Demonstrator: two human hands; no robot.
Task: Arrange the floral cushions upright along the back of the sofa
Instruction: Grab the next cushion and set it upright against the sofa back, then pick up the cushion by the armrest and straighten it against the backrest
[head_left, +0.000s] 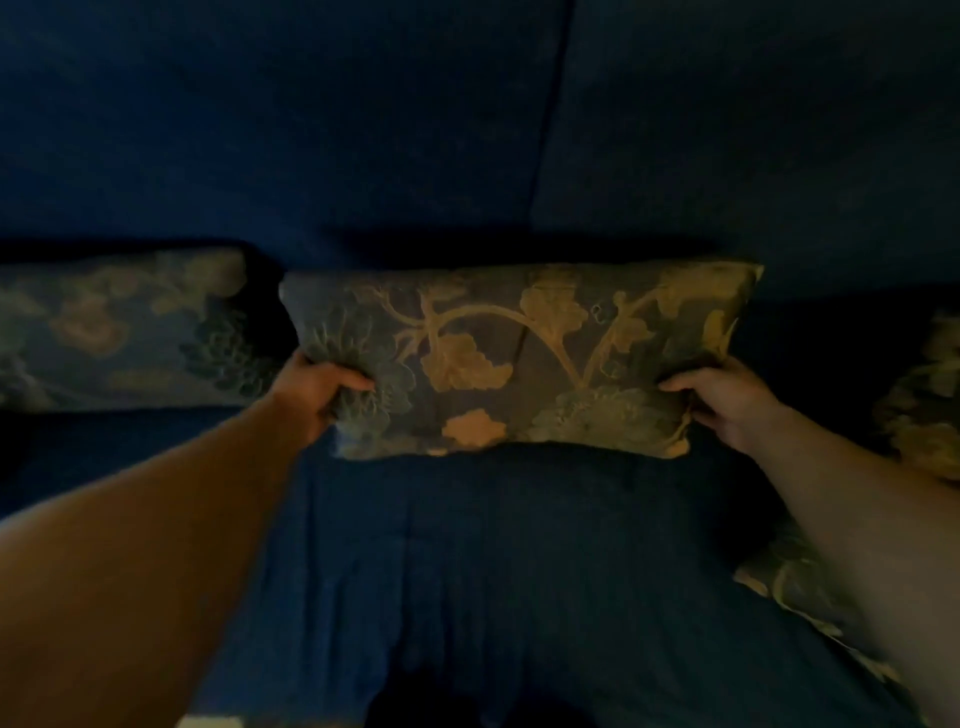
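A floral cushion (519, 358) with gold leaves and green blooms stands upright in the middle, against the dark blue sofa back (363, 130). My left hand (317, 389) grips its lower left corner. Its lower right corner is pinched by my right hand (722, 397). A second floral cushion (119, 327) leans upright against the back at the left, a small gap apart. Part of a third floral cushion (924, 400) shows at the right edge. Another floral cushion (800, 597) lies on the seat, partly hidden under my right forearm.
The blue seat (493, 571) stretches in front of the held cushion, its cover wrinkled. A seam (550, 114) splits the sofa back into two panels. The room is dim. A pale patch (213, 721) shows at the bottom edge.
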